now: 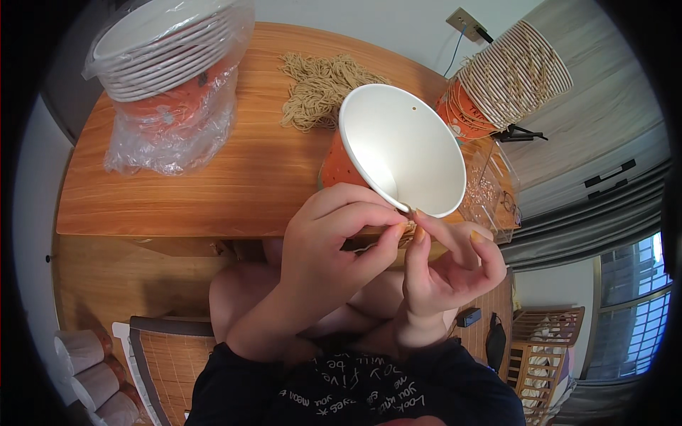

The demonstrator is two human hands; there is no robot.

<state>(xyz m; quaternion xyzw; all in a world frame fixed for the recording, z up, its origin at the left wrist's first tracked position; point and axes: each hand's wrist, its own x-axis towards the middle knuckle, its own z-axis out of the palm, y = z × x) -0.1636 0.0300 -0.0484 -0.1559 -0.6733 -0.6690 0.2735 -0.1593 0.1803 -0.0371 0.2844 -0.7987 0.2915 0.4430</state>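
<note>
A white-lined orange paper bucket (405,145) tilts toward me at the table's front edge, with a small hole in its far wall. At its near rim my left hand (334,238) pinches thumb against forefinger. My right hand (455,266) meets it there, its thumb and forefinger closed too. Between the fingertips is a short piece of thin tan cord (408,211), mostly covered by the fingers. Whether it passes through the bucket wall is hidden. Behind the bucket lies a loose pile of tan cords (320,89).
At the far left stands a plastic-wrapped stack of buckets (170,85). A nested stack of corded buckets (508,82) stands at the far right. Beside the bucket is a clear box (486,192) of small pieces. White rolls or cups (92,376) lie at lower left, near a chair (167,362).
</note>
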